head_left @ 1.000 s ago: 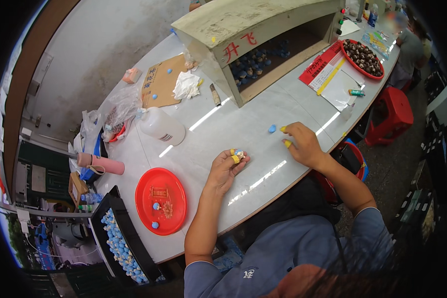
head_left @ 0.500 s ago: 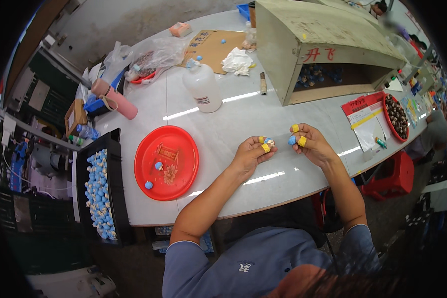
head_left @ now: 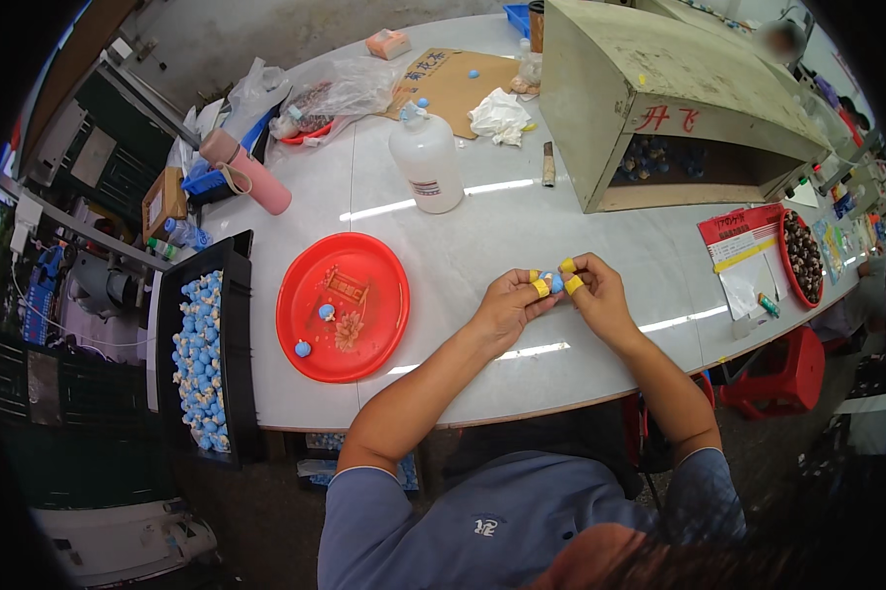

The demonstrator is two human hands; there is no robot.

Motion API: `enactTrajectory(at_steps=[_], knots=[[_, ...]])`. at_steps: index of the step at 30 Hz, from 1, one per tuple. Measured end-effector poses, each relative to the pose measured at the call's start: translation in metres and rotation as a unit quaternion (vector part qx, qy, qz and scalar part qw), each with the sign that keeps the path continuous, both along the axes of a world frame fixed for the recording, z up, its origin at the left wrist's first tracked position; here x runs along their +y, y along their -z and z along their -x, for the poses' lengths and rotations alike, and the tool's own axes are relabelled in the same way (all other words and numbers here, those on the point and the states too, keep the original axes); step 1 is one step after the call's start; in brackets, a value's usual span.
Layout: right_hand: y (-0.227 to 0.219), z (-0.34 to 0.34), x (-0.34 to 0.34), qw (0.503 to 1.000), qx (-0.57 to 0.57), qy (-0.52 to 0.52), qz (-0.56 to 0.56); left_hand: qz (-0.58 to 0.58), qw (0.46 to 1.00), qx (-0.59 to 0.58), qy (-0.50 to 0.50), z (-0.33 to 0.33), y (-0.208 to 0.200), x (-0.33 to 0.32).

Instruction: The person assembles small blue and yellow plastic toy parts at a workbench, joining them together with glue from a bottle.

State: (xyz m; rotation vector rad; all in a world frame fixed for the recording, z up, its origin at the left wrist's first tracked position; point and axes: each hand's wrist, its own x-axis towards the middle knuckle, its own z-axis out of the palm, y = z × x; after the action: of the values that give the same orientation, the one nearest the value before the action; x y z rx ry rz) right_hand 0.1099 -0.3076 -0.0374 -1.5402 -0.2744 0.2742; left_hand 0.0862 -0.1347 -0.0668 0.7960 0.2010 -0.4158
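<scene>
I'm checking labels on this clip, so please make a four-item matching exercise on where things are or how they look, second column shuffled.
1. Held blue piece
2. Red tray
3. Black bin
4. Tissue

A. Crumpled, white
B. Contains two small blue pieces
C. Between left hand and right hand
D. Contains many blue-and-cream pieces

Pairs: 1-C; 2-B; 3-D; 4-A

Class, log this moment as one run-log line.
left hand, right hand: meeting around small blue piece; red tray: two blue-and-white pieces; black bin: many blue-and-cream pieces
</scene>
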Motion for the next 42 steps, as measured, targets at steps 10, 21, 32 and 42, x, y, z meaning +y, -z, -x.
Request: enactTrajectory(at_steps=[10, 21, 32, 42], knots=[[0.010, 0.005, 0.001, 0.962, -0.243, 0.031, 0.118, 0.019, 1.000, 0.008, -0.006, 0.003, -0.002, 0.001], [0.020, -0.006, -0.009, 0.996, -0.082, -0.012, -0.021, 0.027, 1.000, 0.002, 0.013, 0.002, 0.001, 0.001], [-0.013, -0.011, -0.009, 0.974, -0.185, -0.048, 0.120, 0.010, 1.000, 0.002, 0.008, 0.004, 0.000, -0.001], [-0.036, -0.012, -0.007, 0.947, -0.224, -0.096, 0.209, -0.002, 1.000, -0.012, -0.005, 0.004, 0.002, -0.004]])
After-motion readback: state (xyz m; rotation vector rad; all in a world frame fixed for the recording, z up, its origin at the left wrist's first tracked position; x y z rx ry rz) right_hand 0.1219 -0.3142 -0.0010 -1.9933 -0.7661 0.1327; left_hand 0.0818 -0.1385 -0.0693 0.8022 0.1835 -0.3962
